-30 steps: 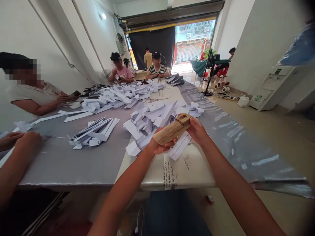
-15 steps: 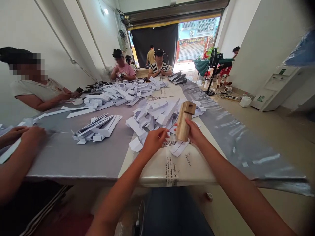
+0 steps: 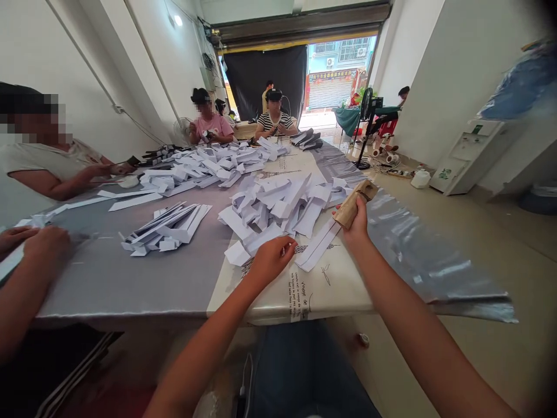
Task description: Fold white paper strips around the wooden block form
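A pale wooden block (image 3: 350, 210) with a notch and a dark hole near its top end is gripped in my right hand (image 3: 358, 223). It leans to the right above the table's right side. My left hand (image 3: 274, 258) is low over the near table, fingers curled in and tips drawn together; whatever they may hold is hidden. Just beyond my left hand lies a loose pile of folded white paper pieces (image 3: 278, 203). Between my hands a flat white paper strip (image 3: 314, 252) rests on the printed cream table cover (image 3: 270, 302).
A neater stack of folded papers (image 3: 167, 229) lies to the left on the grey cloth (image 3: 100, 284). Farther back is a larger paper heap (image 3: 209, 165) with dark pieces (image 3: 307, 139) beside it. Co-workers sit along the left and far sides; a co-worker's hands (image 3: 46, 244) are close at left.
My right hand has carried the wooden block to the right and tipped it over that way. More of the paper strip beneath now shows. My left hand has dropped slightly, its fingers curled closer.
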Demonstrator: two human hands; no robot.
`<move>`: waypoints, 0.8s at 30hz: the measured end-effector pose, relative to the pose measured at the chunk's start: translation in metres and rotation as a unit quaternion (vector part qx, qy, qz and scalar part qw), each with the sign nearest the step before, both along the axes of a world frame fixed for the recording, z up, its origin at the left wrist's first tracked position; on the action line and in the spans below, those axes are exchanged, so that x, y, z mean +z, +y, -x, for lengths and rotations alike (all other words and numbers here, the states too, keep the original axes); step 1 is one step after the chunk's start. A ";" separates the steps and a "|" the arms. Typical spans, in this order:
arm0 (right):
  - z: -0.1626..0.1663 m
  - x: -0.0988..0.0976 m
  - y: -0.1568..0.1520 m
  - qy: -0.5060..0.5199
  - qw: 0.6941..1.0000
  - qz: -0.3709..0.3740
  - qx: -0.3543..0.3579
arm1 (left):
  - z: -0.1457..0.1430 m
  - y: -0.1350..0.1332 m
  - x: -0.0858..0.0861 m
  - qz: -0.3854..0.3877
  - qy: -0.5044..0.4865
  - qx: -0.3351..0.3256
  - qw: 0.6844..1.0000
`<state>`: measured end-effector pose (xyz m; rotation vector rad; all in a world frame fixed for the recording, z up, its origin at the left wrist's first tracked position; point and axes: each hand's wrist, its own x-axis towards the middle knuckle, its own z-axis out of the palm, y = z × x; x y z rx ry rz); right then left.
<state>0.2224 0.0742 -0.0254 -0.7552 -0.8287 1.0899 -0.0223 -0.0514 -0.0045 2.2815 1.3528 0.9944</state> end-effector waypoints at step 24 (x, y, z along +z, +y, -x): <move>-0.007 -0.022 -0.019 0.082 0.991 0.072 -0.075 | -0.075 0.040 -0.020 0.072 0.325 0.048 0.942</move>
